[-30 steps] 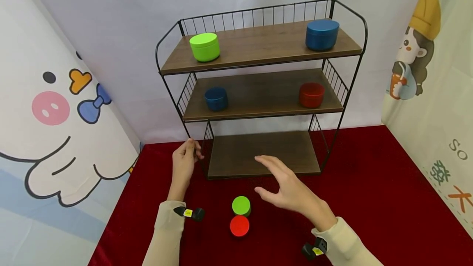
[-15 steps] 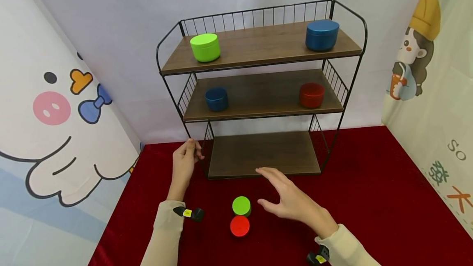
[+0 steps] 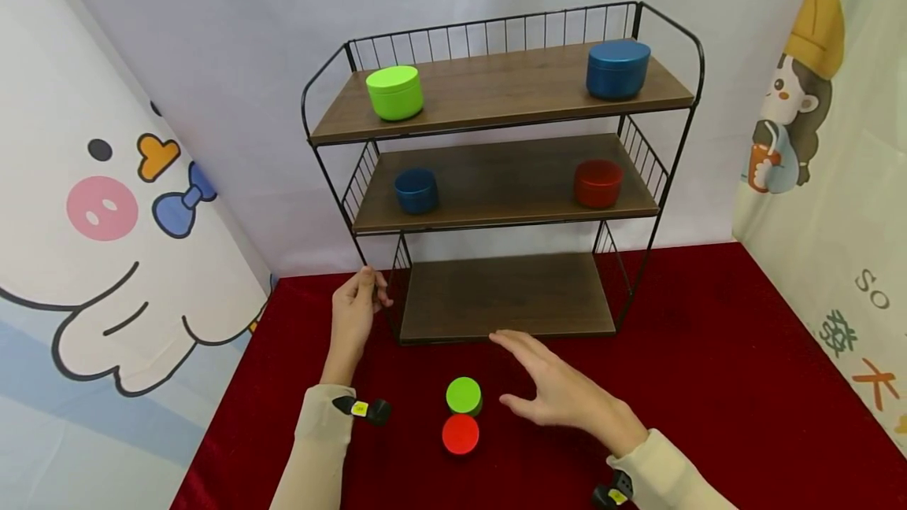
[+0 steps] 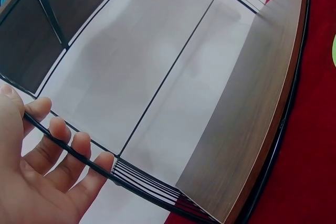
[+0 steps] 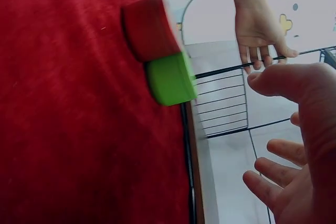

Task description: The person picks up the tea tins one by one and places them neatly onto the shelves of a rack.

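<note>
My left hand (image 3: 352, 312) grips the front left post (image 4: 152, 199) of a black wire rack with wooden shelves; in the left wrist view its fingers curl around the bar. On the red cloth before the rack sit a small green round tin (image 3: 464, 396) and a small red round tin (image 3: 460, 434), side by side and seemingly touching. To their right hovers my right hand (image 3: 560, 384), empty, thumb and fingers spread apart toward them. In the right wrist view the red tin (image 5: 151, 29) and green tin (image 5: 170, 78) appear slightly blurred.
The top shelf (image 3: 496, 89) bears a larger green tin (image 3: 394, 93) at left and a blue tin (image 3: 617, 69) at right. On the middle shelf (image 3: 506, 187) stand a smaller blue tin (image 3: 416, 191) and a dark red tin (image 3: 597, 184). Below is the bottom shelf (image 3: 506, 297).
My right hand has come back from in front of the bottom shelf, nearer to me and slightly right. The left hand stays on the post, and the tins have not moved.
</note>
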A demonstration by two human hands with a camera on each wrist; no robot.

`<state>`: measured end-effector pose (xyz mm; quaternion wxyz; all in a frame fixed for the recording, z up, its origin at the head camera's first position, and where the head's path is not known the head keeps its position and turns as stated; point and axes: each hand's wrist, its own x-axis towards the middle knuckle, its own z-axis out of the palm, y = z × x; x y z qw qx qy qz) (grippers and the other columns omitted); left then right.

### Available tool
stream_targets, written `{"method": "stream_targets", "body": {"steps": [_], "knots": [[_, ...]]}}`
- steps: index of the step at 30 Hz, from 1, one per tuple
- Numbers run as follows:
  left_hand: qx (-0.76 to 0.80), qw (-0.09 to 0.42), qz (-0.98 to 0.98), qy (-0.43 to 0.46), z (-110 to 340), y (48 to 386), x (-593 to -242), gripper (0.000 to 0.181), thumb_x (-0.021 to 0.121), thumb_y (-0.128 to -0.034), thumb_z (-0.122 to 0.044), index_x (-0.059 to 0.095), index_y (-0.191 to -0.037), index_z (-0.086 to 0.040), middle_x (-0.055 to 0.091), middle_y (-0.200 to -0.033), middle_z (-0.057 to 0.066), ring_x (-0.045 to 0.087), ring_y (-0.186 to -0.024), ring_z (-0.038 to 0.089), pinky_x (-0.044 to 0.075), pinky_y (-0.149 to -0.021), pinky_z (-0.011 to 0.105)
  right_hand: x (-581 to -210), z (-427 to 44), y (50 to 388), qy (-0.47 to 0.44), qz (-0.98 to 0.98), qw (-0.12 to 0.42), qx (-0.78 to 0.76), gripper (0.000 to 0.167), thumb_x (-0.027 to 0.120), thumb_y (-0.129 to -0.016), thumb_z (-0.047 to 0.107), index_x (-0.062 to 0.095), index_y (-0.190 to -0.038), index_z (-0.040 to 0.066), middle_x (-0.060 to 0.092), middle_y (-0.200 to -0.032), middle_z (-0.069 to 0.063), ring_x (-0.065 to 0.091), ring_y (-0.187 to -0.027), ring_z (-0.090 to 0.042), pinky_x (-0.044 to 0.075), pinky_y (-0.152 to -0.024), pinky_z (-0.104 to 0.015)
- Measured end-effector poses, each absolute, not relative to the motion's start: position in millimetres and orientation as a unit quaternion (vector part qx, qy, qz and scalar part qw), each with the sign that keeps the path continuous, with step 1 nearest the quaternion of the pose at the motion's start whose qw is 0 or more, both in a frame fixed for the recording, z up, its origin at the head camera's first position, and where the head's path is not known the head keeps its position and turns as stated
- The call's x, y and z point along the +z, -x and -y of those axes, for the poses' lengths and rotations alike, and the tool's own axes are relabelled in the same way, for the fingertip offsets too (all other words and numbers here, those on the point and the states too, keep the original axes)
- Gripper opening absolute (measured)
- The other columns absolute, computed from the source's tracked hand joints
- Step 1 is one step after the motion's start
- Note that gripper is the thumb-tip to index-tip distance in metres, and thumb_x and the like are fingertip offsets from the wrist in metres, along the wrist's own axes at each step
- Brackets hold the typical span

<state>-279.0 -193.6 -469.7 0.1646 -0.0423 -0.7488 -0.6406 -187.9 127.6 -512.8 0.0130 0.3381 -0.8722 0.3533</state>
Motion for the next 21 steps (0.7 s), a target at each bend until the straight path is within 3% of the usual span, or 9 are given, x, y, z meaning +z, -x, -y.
{"method": "stream_targets", "body": {"steps": [8, 21], "knots": [[-0.641, 0.164, 0.748, 0.045, 192.6, 279.2, -468.8, 0.056, 0.041, -0.1105, -0.039, 0.061, -0.097, 0.012, 0.055, -0.078, 0.022, 0.063, -0.069, 0.016, 0.057, -0.07, 0.026, -523.2, -134.7, 187.9, -0.356, 0.882, -0.024, 0.309, 0.088, 0.08, -0.09, 0.027, 0.03, -0.161, 0.016, 0.031, -0.166, -0.01, 0.036, -0.15, -0.031, 0.046, -0.112, -0.053], [-0.647, 0.165, 0.743, 0.043, 192.9, 279.2, -469.6, 0.055, 0.042, -0.1105, -0.038, 0.061, -0.096, 0.012, 0.056, -0.076, 0.018, 0.063, -0.068, 0.015, 0.058, -0.069, 0.026, -539.9, -125.4, 194.9, -0.359, 0.879, -0.063, 0.308, 0.09, 0.08, -0.091, 0.021, 0.025, -0.163, 0.02, 0.027, -0.168, -0.011, 0.034, -0.152, -0.032, 0.044, -0.114, -0.052]]}}
